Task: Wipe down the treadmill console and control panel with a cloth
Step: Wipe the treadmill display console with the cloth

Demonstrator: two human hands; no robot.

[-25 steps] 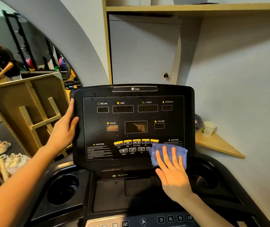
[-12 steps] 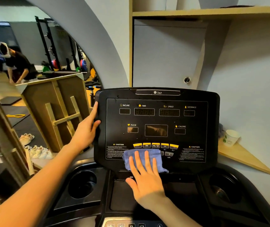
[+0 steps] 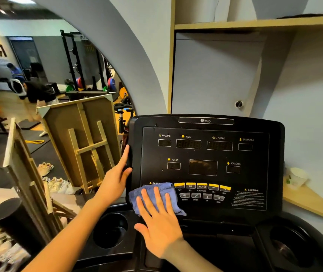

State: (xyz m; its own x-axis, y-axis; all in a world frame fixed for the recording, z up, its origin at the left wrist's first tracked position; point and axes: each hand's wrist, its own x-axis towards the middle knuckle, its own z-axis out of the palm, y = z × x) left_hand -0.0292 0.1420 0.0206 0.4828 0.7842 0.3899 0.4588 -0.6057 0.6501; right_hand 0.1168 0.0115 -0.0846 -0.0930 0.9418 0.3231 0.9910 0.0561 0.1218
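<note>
Head view is showing the cloth (image 3: pixel 156 197) lying flat on the lower left corner of the control panel (image 3: pixel 205 167), covering the left caution label and stopping just left of the yellow button row (image 3: pixel 201 186). Pressing it is the right hand (image 3: pixel 159 218), open-palmed, fingers spread and pointing up the panel. Most of the unwiped panel is stretching rightward and upward from the cloth, so the right hand is likely sweeping next. At the panel's left edge, the left hand (image 3: pixel 117 177) is gripping the console (image 3: pixel 274 154), steadying it.

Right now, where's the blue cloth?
The blue cloth lies at the console's lower-left corner, flat under the right hand, left of the yellow buttons.
</note>
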